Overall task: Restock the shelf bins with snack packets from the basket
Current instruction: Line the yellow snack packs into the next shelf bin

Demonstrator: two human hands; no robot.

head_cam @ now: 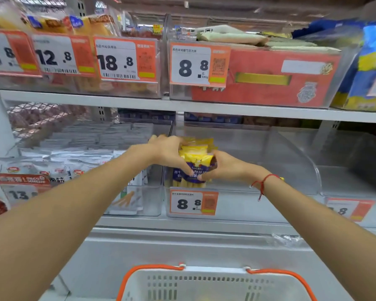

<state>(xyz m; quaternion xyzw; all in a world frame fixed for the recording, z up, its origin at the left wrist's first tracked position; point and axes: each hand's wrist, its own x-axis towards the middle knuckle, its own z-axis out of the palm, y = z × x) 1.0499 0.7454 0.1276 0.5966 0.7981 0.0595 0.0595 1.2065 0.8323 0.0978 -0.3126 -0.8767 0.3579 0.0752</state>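
A bunch of yellow-and-purple snack packets (196, 158) stands upright at the front left of a clear plastic shelf bin (291, 161) with an 8.8 price tag. My left hand (167, 153) grips the bunch from the left and over its top. From the right, my right hand (224, 166) grips the same bunch, a red string on the wrist. A white basket (204, 285) with orange handles sits at the bottom of the view, below my arms; its inside is mostly out of sight.
The bin to the left (139, 200) holds several white and silver packets. Another clear bin (356, 170) is on the right. The upper shelf (182, 105) carries bins with a red box, bread and blue bags behind orange price tags.
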